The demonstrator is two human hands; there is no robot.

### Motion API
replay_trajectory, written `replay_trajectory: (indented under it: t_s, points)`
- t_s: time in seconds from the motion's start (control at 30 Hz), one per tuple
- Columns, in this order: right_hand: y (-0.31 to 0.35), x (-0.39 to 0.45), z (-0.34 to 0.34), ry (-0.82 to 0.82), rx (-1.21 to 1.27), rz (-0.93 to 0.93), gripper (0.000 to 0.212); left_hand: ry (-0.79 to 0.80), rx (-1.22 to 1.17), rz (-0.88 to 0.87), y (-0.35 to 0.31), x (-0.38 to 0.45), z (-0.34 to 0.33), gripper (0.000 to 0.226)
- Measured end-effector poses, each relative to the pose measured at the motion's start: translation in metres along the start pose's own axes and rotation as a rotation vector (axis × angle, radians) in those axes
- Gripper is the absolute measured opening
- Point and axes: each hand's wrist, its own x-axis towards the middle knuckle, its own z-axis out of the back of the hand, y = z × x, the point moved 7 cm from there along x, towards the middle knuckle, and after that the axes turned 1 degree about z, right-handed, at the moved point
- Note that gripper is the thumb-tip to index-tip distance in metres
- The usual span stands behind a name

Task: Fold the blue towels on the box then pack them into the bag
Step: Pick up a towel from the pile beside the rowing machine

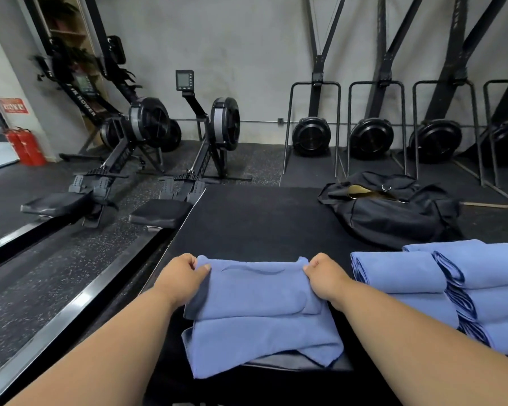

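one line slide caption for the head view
Both hands pinch a blue towel mid-fold on the box.

Black box (pixel 261 224) top carries: half-folded blue towel (pixel 258 315) at near edge, folded blue towels (pixel 440 288) stacked right, black bag (pixel 393 212) far right, unzipped.
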Motion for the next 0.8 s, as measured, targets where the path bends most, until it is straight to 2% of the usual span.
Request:
replay_trajectory:
  t_s: [0.1, 0.17, 0.33, 0.47, 0.57, 0.67, 0.8]
  points:
    - [-0.01, 0.021, -0.011, 0.015, -0.058, -0.017, 0.02, 0.074, 0.029, -0.017, 0.009, 0.013, -0.026, 0.029]
    - [-0.011, 0.026, -0.015, 0.008, 0.017, 0.009, 0.019, 0.04, 0.038, -0.073, 0.011, 0.015, -0.034, 0.029]
    - [0.014, 0.029, 0.001, -0.079, 0.141, 0.093, 0.021, -0.054, -0.051, -0.024, 0.003, 0.024, -0.019, 0.017]
    - [0.084, 0.013, 0.057, -0.251, 0.383, 0.314, 0.018, -0.262, -0.319, -0.147, -0.048, 0.023, 0.045, 0.017]
    - [0.125, -0.021, 0.103, -0.295, 0.553, 0.484, 0.016, -0.34, -0.57, -0.258, -0.087, -0.006, 0.099, 0.018]
    - [0.121, -0.065, 0.119, -0.279, 0.528, 0.518, 0.018, -0.303, -0.606, -0.274, -0.087, -0.051, 0.116, 0.021]
    - [0.05, -0.111, 0.079, -0.124, 0.294, 0.343, 0.02, -0.111, -0.534, -0.13, -0.037, -0.109, 0.075, 0.028]
